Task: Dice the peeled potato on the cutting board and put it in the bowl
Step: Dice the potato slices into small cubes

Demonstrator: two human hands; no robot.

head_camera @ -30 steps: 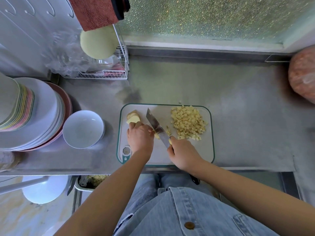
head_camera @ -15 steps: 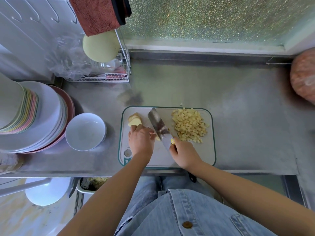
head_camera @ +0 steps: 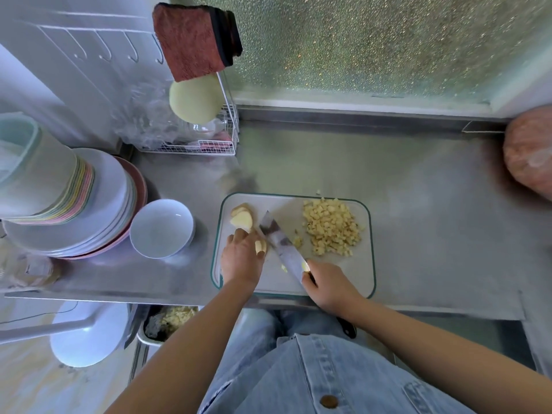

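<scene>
A white cutting board with a green rim lies on the steel counter. A heap of diced potato covers its far right part, and potato slices lie at its far left. My left hand presses a small potato piece onto the board. My right hand grips the handle of a knife, whose blade slants across the board right beside that piece. An empty white bowl stands left of the board.
Stacked plates and stacked cups crowd the counter's left end. A wire rack sits at the back left under a hanging red cloth. A pinkish bag is at the right edge. A bin with peels is below the counter.
The knife blade has shifted slightly along the board beside the held piece while both hands stay in place. The camera view has dipped a little.
</scene>
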